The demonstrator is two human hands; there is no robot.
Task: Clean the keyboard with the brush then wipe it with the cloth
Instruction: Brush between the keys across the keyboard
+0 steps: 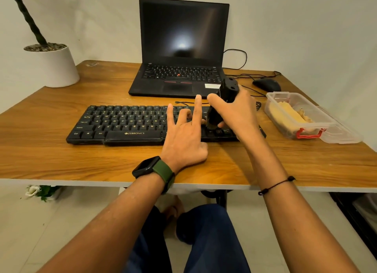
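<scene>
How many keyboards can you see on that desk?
2. The separate black keyboard lies at the front, its right end under the left hand and the right hand gripping the brush. The other is built into the open laptop behind it.

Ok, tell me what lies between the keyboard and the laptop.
In the head view, a thin black cable runs across the wooden table between the keyboard and the laptop; otherwise that strip is bare.

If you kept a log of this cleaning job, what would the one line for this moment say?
stage: brushing | right hand: grips brush, bristles on right-side keys | left hand: rests on keyboard | cloth: unused, in container
</scene>
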